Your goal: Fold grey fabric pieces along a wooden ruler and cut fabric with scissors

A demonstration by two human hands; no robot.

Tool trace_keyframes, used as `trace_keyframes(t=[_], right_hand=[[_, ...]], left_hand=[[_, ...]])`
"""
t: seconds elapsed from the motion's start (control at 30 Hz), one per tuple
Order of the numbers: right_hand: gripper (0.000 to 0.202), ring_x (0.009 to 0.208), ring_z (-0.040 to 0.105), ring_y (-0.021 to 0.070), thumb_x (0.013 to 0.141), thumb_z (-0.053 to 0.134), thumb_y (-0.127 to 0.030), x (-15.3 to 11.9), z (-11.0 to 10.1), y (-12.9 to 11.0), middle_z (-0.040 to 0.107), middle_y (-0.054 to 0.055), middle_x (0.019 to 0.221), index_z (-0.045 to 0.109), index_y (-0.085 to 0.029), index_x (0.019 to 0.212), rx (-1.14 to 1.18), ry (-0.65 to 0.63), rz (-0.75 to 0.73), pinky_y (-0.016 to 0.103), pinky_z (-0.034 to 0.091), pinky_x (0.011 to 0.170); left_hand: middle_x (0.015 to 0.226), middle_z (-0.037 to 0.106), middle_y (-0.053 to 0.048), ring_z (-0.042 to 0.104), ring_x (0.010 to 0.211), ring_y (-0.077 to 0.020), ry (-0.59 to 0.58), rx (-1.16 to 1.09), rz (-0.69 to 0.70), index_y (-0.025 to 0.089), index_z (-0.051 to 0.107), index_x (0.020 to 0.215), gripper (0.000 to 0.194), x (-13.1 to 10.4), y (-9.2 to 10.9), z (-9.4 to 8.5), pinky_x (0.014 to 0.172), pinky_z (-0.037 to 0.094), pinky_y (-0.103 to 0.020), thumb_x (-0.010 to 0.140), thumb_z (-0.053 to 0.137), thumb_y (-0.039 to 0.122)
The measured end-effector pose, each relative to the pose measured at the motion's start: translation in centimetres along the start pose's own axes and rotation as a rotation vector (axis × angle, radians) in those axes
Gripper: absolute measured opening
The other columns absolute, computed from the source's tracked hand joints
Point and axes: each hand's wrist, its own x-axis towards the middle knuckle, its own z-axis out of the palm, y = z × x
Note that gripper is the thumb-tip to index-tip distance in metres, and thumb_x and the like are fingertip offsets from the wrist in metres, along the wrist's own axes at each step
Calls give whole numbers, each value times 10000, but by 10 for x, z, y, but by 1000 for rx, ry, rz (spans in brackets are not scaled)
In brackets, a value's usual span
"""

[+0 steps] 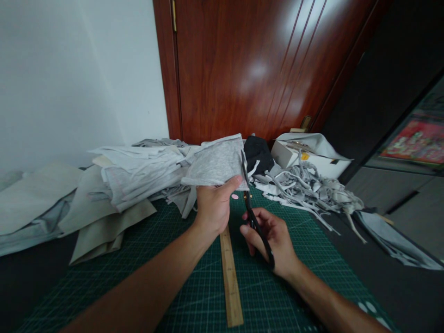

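Observation:
My left hand (215, 206) grips a light grey piece of fabric (218, 159) by its near edge, thumb on top, holding it up above the mat. In my right hand (272, 236) is a pair of black-handled scissors (255, 222), pointing away from me. The blades lie along the right edge of the fabric; whether they are fully closed I cannot tell. Below my left hand a wooden ruler (231, 282) lies lengthwise on the green cutting mat (180, 286). A small pink disc (235, 196) shows on the mat between the hands.
Piles of grey and white fabric (145, 171) spread along the left and back. At the right lies a heap of fabric strips (308, 185), with a white box (312, 155) and a dark cloth (258, 155) behind it. A wooden door (236, 69) stands at the back.

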Motion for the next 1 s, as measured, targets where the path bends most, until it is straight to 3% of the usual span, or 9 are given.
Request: trace_keyframes(t=[0.13, 0.3, 0.53, 0.67, 1.0], right_hand=[[396, 407, 504, 87, 740, 922, -400, 0, -1, -1, 569, -84, 575, 642, -202, 939, 8, 8, 5, 193, 421, 388], [356, 399, 488, 85, 780, 894, -393, 0, -1, -2, 551, -86, 555, 636, -196, 926, -15, 9, -6, 190, 387, 390], [319, 379, 472, 75, 812, 867, -359, 0, 0, -1, 557, -88, 557, 636, -183, 942, -45, 11, 3, 177, 356, 369], [327, 382, 477, 77, 800, 876, -360, 0, -1, 0, 560, -89, 557, 639, -186, 943, -39, 18, -1, 180, 371, 373], [357, 384, 491, 79, 773, 892, -373, 3, -1, -1, 563, -88, 548, 631, -184, 929, -2, 36, 2, 176, 387, 375]], left_hand=[[1055, 784, -24, 742, 1050, -241, 8, 19, -8, 238, 673, 1192, 537, -3, -4, -2, 1086, 518, -432, 699, 872, 162], [1089, 785, -35, 714, 1178, -259, 1, 31, -1, 226, 673, 1203, 522, -4, -6, -3, 1151, 476, -443, 722, 867, 169], [1112, 780, -47, 722, 1165, -273, 2, 30, -10, 224, 668, 1218, 555, -2, -7, -4, 1118, 508, -448, 706, 879, 184], [1127, 777, -53, 707, 1203, -281, 7, 28, 8, 217, 662, 1254, 607, -2, -8, -5, 1178, 460, -474, 689, 878, 170], [1014, 776, -40, 739, 1078, -273, -9, 111, -41, 207, 695, 1180, 485, -9, -15, -8, 1153, 483, -496, 731, 879, 207]])
